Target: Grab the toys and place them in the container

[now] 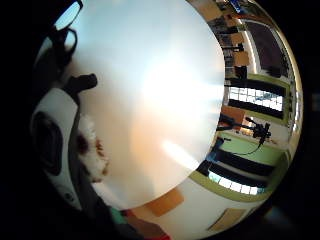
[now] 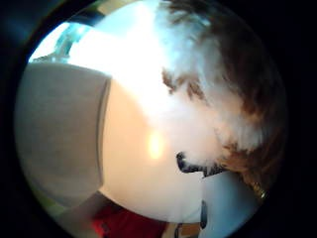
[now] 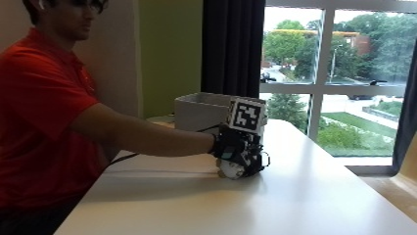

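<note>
While the person in the red short-sleeved shirt (image 3: 39, 107) sat at its near end, the long white table (image 3: 280, 196) took up most of the room before the tall window (image 3: 338, 73). Standing on the table toward its far end, close to the green wall, was the grey rectangular container (image 3: 198, 111), open at the top; the thumb-side palm camera showed its grey side (image 2: 59, 129) rising from the tabletop just beside the hand. Between the container and the table's near end, the black-gloved right hand (image 3: 238, 147) was stretched out low over the tabletop, well in front of the container and apart from it. Its fingers were curled down around a small fluffy white-and-brown plush toy (image 3: 231, 169), which sat on the table under the palm, a pale rounded part of it peeking out below the glove. From the thumb side the toy's white and brown fur (image 2: 223, 89) filled much of the view, pressed close to the palm, and a tuft of it (image 1: 92, 150) showed from the little-finger side against the bright white tabletop (image 1: 150, 100).
</note>
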{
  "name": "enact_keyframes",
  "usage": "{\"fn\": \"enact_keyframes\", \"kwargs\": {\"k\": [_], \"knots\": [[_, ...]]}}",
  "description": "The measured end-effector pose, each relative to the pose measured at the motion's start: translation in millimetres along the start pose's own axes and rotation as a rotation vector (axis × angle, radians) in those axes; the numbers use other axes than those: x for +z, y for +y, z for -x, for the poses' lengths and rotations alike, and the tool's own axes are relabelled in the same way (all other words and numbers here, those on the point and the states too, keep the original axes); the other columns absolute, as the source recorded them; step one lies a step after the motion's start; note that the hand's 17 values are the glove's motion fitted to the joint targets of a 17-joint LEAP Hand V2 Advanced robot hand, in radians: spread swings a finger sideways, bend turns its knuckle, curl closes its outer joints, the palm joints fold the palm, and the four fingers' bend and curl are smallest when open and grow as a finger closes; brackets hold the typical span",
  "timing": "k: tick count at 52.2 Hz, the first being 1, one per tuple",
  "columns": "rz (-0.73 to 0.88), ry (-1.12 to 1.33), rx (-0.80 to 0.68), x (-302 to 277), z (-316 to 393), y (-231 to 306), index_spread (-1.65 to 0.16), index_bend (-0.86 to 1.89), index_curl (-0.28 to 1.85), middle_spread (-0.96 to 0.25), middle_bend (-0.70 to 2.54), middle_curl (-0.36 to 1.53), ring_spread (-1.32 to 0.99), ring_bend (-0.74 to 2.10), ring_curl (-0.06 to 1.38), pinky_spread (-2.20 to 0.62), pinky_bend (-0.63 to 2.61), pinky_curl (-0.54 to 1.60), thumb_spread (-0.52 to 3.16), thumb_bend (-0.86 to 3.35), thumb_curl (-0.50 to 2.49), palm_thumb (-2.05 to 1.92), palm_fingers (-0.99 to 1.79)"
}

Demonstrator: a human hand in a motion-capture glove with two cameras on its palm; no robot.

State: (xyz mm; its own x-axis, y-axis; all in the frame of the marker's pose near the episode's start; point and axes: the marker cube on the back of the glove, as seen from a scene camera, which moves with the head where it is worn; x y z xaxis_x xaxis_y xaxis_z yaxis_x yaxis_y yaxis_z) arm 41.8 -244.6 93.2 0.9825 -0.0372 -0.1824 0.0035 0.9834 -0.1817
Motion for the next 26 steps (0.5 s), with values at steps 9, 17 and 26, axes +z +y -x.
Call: {"fn": "enact_keyframes", "kwargs": {"k": [9, 17, 26], "knots": [[-0.195, -0.030, 0.002, 8, 0, 0, -0.46, 0.20, 0.17, -0.42, 0.54, 0.43, -0.48, 1.01, 0.42, -0.43, 1.09, 0.32, 1.07, 0.13, 0.57, 0.62, 0.93], [-0.282, 0.039, 0.002, 8, 1, 1, -0.49, 0.27, 0.20, -0.43, 0.70, 0.52, -0.47, 1.08, 0.46, -0.46, 0.95, 0.31, 0.79, 0.08, 0.67, 0.63, 1.17], [-0.353, -0.040, -0.038, -7, 5, 10, -0.52, 0.36, 0.26, -0.42, 0.84, 0.61, -0.45, 1.13, 0.50, -0.47, 0.90, 0.33, 0.60, 0.05, 0.75, 0.65, 1.23]]}}
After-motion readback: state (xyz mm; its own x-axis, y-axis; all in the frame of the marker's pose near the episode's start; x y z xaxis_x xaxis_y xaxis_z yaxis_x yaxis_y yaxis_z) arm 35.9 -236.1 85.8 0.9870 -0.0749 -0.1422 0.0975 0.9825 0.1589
